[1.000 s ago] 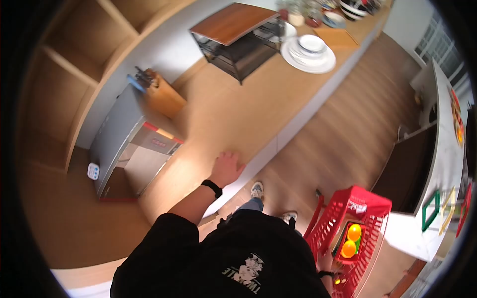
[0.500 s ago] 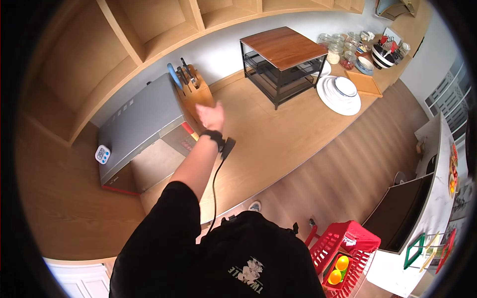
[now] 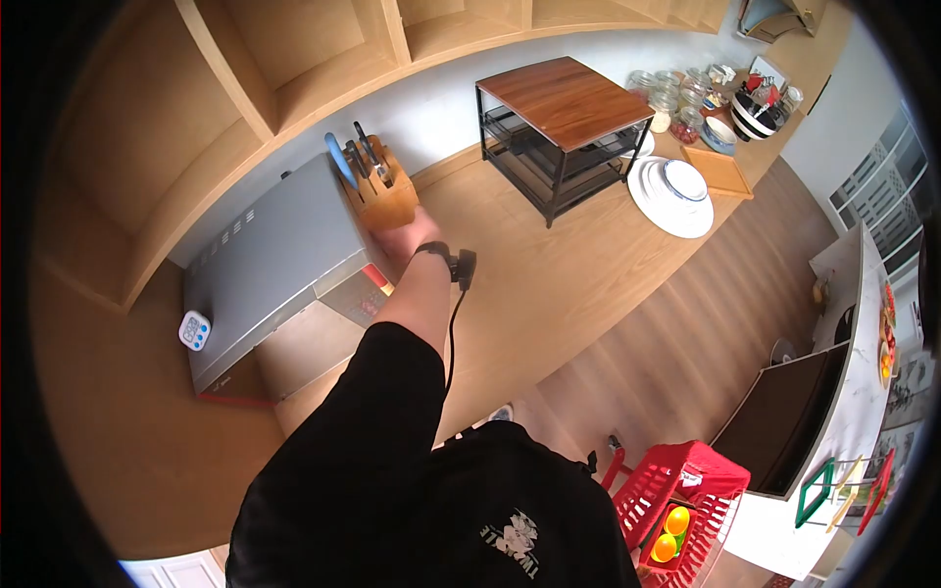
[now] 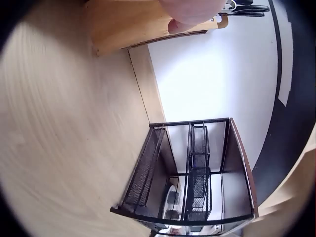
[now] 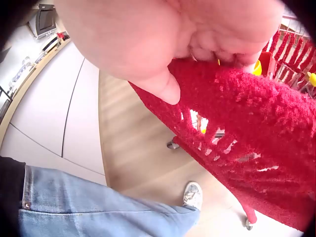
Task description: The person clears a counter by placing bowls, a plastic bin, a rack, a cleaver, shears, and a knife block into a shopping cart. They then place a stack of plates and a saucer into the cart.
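Observation:
My left hand grips the lower front of a wooden knife block. Several dark handles and one blue handle stick up from the block. Up close in the left wrist view, the thumb lies against the block's side; the other fingers are hidden. Low on the right side, my right hand holds the edge of a red shopping cart, fingers curled over it. Two orange fruits lie in a red box inside the cart.
Left of the block stands a grey microwave with a white timer on its side. A wood-topped black rack, stacked white plates and glass jars stand farther along the counter. Open shelves hang above.
My left hand has moved from the counter's front edge up to the knife block and now grips it. The view has shifted toward the counter's back.

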Available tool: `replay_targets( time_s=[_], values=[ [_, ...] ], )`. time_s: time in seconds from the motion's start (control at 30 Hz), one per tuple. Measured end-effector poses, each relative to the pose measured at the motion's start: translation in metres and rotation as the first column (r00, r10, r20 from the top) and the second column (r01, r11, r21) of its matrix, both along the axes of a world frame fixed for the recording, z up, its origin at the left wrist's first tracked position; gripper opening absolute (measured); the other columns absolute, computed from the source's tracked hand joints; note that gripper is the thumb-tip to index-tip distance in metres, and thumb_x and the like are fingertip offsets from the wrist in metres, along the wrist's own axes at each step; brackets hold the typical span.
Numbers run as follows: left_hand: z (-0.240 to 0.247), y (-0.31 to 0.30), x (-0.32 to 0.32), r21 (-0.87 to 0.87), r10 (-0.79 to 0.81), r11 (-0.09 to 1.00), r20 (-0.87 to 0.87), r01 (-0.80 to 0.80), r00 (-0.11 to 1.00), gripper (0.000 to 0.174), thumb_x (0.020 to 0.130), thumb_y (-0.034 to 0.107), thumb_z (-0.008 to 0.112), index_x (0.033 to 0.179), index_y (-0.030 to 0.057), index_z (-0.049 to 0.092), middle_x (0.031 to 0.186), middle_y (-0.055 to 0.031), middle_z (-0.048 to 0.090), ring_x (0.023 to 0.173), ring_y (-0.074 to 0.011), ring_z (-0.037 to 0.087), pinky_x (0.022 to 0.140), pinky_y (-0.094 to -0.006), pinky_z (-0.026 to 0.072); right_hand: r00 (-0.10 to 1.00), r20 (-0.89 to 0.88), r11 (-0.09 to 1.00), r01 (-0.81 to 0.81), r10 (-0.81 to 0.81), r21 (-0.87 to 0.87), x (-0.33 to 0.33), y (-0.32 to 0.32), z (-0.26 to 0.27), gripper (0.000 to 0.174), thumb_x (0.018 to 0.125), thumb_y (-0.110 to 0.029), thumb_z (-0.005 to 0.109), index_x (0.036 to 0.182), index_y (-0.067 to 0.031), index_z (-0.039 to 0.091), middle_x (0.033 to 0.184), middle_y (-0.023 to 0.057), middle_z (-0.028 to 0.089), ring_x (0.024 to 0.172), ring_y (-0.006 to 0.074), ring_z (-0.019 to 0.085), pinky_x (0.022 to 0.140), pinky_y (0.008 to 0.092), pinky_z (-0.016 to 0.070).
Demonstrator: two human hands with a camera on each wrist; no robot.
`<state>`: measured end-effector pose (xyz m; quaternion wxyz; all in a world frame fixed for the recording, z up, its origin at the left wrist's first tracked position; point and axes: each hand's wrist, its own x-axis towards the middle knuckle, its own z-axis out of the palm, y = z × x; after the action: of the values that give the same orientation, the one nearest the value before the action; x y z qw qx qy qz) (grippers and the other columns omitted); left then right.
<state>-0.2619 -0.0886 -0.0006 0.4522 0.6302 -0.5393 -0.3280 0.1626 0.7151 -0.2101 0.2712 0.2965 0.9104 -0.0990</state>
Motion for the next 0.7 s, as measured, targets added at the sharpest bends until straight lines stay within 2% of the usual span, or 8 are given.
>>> replay_targets(
  time_s=[0.23,0.3,0.33,0.4,0.53,0.6,0.63,0.7],
  values=[
    [-0.031,-0.002,-0.012,0.039,0.101,0.994,0.04,-0.102,0.994,0.105,0.067,0.047,0.082,0.143,-0.0008,0.027,0.135,-0.026,0.045,0.127,-0.0405,0.046,0.109,-0.0484,0.0394,0.993,-0.09,0.993,0.072,-0.08,-0.096,0.006,-0.013,0.006,0.074,0.086,-0.035,0.063,0.142,0.0069,0.039,0.131,0.0332,0.055,0.121,0.0443,0.056,0.103,0.0454,0.045],
    [-0.037,-0.002,-0.013,0.005,0.102,0.995,0.082,-0.102,0.991,0.104,0.069,0.041,0.082,0.144,-0.0021,0.026,0.134,-0.0269,0.046,0.126,-0.0407,0.047,0.107,-0.0491,0.0406,0.854,-0.244,0.836,-0.321,0.459,0.445,0.037,-0.042,-0.024,0.075,0.086,-0.037,0.063,0.142,0.007,0.039,0.131,0.0331,0.055,0.122,0.0443,0.055,0.103,0.0454,0.0448],
    [-0.039,-0.004,-0.015,-0.034,0.101,0.995,0.122,-0.097,0.987,0.103,0.071,0.035,0.082,0.146,-0.0034,0.024,0.132,-0.0278,0.047,0.124,-0.0409,0.047,0.105,-0.0498,0.0417,0.856,-0.245,0.839,-0.32,0.455,0.44,0.025,-0.021,-0.022,0.075,0.086,-0.037,0.063,0.142,0.007,0.039,0.131,0.0331,0.055,0.122,0.0443,0.055,0.103,0.0454,0.0448],
    [-0.017,0.011,-0.01,0.008,0.05,0.999,0.14,-0.052,0.989,0.1,0.072,0.034,0.082,0.145,-0.0027,0.026,0.131,-0.0267,0.048,0.124,-0.04,0.048,0.105,-0.0502,0.0412,0.997,-0.063,0.998,-0.039,0.042,0.058,0.01,0.005,-0.02,0.076,0.086,-0.038,0.062,0.142,0.0073,0.04,0.132,0.0332,0.054,0.122,0.0447,0.055,0.103,0.0459,0.0444],
    [0.039,0.041,0.01,-0.021,-0.3,0.949,0.238,0.314,0.924,0.085,0.078,0.026,0.079,0.142,-0.0001,0.03,0.129,-0.0242,0.049,0.122,-0.0396,0.05,0.103,-0.0494,0.0415,0.995,-0.032,0.993,0.091,-0.094,-0.079,0.003,0.002,-0.008,0.076,0.085,-0.039,0.062,0.141,0.0077,0.04,0.133,0.0334,0.054,0.122,0.0449,0.055,0.103,0.0465,0.0442],
    [0.045,0.034,0.012,-0.112,-0.333,0.919,0.291,0.377,0.897,0.08,0.08,0.023,0.077,0.141,0.0011,0.031,0.129,-0.0239,0.05,0.121,-0.0406,0.05,0.101,-0.0492,0.0423,0.87,-0.247,0.835,-0.275,0.427,0.477,0.037,-0.033,-0.037,0.075,0.084,-0.038,0.063,0.14,0.008,0.042,0.131,0.0328,0.055,0.121,0.0449,0.055,0.103,0.0466,0.0449],
    [0.048,0.032,0.014,-0.195,-0.359,0.876,0.35,0.442,0.865,0.074,0.082,0.02,0.075,0.14,0.0024,0.032,0.129,-0.0237,0.05,0.12,-0.0416,0.051,0.1,-0.049,0.0432,0.868,-0.246,0.833,-0.279,0.432,0.478,0.02,-0.011,-0.029,0.075,0.084,-0.038,0.063,0.14,0.008,0.042,0.131,0.0328,0.055,0.121,0.0449,0.055,0.103,0.0466,0.0449],
    [0.058,0.034,0.015,-0.21,-0.345,0.886,0.297,0.414,0.89,0.073,0.083,0.018,0.073,0.14,0.0021,0.03,0.131,-0.0251,0.049,0.119,-0.0436,0.052,0.1,-0.0496,0.0442,0.989,-0.092,0.993,0.114,-0.117,-0.039,0.0,0.008,-0.015,0.075,0.083,-0.036,0.063,0.14,0.0076,0.042,0.129,0.0325,0.057,0.12,0.0453,0.056,0.102,0.0467,0.0457]
  ],
)
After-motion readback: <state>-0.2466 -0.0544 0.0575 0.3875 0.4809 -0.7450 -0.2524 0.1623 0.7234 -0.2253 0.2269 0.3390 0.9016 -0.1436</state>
